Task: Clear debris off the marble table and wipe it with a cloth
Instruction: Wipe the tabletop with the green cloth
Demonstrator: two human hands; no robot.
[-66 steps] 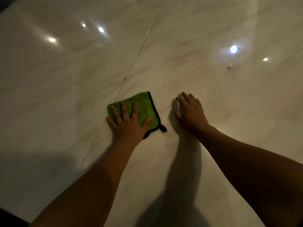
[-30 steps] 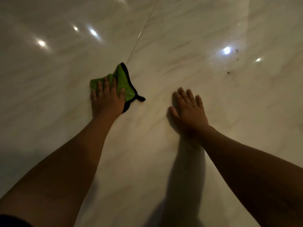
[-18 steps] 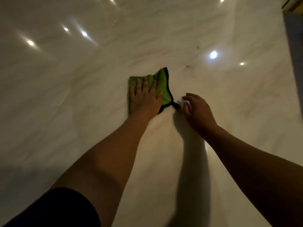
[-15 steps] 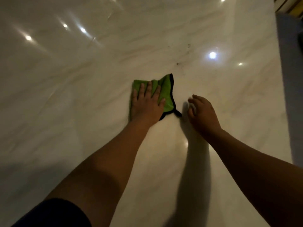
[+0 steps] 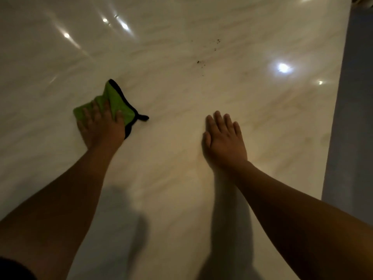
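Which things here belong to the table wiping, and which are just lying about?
Job: green cloth, left hand pressing it, dark crumbs farther out, marble table.
Not in use: right hand resting flat on the marble, lamp reflections, grey strip past the table's right edge.

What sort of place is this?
Probably indoors, perhaps a dining area: a polished marble table mirrors bright lights, dark crumbs lie on it, and the left hand presses a green cloth onto it.

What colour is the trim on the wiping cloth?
Black, edging the green cloth under the left hand; head view.
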